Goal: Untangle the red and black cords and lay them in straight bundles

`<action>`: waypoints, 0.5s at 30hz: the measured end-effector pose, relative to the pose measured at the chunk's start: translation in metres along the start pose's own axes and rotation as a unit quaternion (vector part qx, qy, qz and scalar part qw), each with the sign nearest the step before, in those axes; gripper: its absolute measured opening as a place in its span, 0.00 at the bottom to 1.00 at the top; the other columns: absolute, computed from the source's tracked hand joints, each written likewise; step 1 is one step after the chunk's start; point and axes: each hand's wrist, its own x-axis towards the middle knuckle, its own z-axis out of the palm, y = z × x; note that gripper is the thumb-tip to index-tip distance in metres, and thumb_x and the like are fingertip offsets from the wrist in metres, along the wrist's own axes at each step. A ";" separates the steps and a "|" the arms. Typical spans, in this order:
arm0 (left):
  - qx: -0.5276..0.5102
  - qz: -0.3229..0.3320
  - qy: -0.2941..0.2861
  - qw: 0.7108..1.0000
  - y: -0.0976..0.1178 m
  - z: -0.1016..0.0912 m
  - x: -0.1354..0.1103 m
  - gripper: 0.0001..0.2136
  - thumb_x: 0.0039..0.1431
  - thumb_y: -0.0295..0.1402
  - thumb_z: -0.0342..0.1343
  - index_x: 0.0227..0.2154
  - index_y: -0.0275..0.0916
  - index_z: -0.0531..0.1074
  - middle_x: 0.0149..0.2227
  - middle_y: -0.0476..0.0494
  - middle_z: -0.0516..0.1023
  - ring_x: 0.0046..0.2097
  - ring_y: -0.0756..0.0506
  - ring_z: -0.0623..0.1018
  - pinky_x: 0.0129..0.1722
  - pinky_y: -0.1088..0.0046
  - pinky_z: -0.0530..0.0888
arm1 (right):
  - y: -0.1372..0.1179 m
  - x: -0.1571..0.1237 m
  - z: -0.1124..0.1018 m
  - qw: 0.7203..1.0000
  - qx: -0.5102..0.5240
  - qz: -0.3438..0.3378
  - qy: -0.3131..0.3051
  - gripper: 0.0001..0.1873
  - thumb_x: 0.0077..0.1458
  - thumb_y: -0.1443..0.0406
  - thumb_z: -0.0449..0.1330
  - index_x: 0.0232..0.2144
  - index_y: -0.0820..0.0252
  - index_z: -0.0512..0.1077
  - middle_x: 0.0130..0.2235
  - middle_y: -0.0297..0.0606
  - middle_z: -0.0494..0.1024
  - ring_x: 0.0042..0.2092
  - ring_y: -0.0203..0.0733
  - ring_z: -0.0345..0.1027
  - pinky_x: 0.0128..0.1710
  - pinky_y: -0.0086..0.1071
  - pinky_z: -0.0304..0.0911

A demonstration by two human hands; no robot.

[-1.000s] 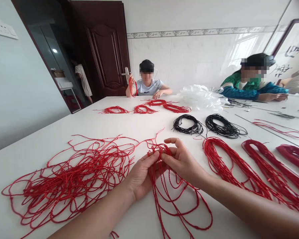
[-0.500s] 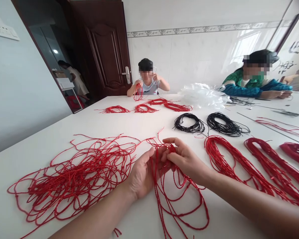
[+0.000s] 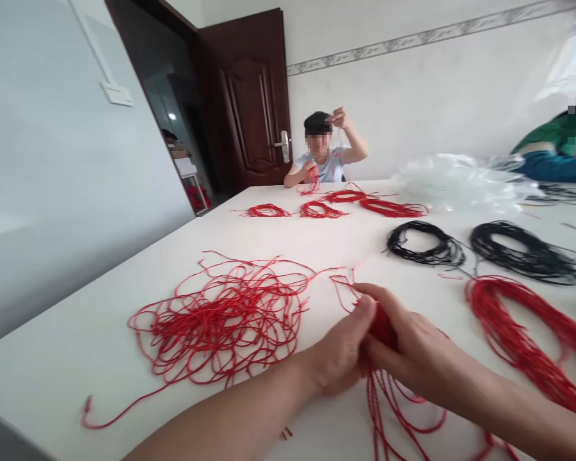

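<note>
My left hand (image 3: 338, 355) and my right hand (image 3: 410, 346) meet over the white table (image 3: 100, 346), both closed on a small bunch of red cord loops (image 3: 386, 390) that trails toward me. The fingers of both hands pinch the top of the bunch. A loose tangle of red cords (image 3: 225, 317) lies just left of my left hand. A tidy long bundle of red cords (image 3: 518, 336) lies to the right of my right hand.
Two black cord coils (image 3: 425, 246) (image 3: 528, 253) lie beyond my hands. Several small red bundles (image 3: 345, 203) lie at the far edge, before a seated person (image 3: 324, 153) holding up a cord. Clear plastic bags (image 3: 456, 182) and another person's sleeve (image 3: 552, 157) are at right.
The view has swung left and closer. My hands have drawn together, gathering the red loops into a tighter bunch. The far person has raised one hand with a cord.
</note>
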 end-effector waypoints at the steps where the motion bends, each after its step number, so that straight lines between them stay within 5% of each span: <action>1: 0.014 -0.004 0.008 1.000 -0.002 -0.001 0.000 0.19 0.49 0.48 0.48 0.29 0.34 0.70 0.26 0.46 0.70 0.31 0.50 0.69 0.34 0.76 0.64 | 0.001 -0.001 0.002 1.000 -0.014 -0.004 -0.008 0.33 0.44 0.68 0.53 0.54 0.52 0.50 0.23 0.32 0.72 0.25 0.42 0.67 0.24 0.32 0.58; 7: 0.018 0.002 0.027 0.999 -0.008 -0.002 0.004 0.13 0.47 0.41 0.54 0.26 0.35 0.69 0.24 0.48 0.68 0.28 0.54 0.69 0.31 0.79 0.63 | 0.022 -0.011 -0.017 0.991 -0.115 -0.044 -0.057 0.35 0.45 0.62 0.56 0.55 0.48 0.50 0.23 0.37 0.73 0.24 0.47 0.67 0.21 0.35 0.57; 11: -0.034 -0.017 0.052 0.998 -0.012 0.000 0.014 0.13 0.54 0.39 0.46 0.23 0.35 0.68 0.22 0.46 0.70 0.26 0.50 0.71 0.37 0.66 0.66 | 0.012 0.004 -0.049 0.977 -0.203 -0.047 -0.043 0.15 0.47 0.56 0.56 0.40 0.42 0.68 0.20 0.39 0.72 0.19 0.41 0.63 0.18 0.34 0.52; 13: -0.040 -0.053 0.034 0.997 -0.013 0.001 0.015 0.15 0.54 0.39 0.42 0.20 0.36 0.67 0.18 0.45 0.69 0.23 0.49 0.71 0.38 0.62 0.66 | -0.011 0.030 -0.042 0.976 -0.193 -0.097 -0.007 0.07 0.48 0.56 0.54 0.29 0.46 0.71 0.21 0.39 0.73 0.20 0.40 0.62 0.19 0.34 0.52; 15: -0.020 -0.058 0.038 0.997 -0.012 0.002 0.012 0.16 0.53 0.38 0.43 0.15 0.38 0.67 0.16 0.46 0.66 0.21 0.50 0.70 0.36 0.64 0.67 | -0.037 0.065 -0.014 0.973 -0.156 -0.170 -0.028 0.07 0.48 0.60 0.54 0.24 0.52 0.71 0.26 0.39 0.74 0.25 0.41 0.65 0.26 0.35 0.57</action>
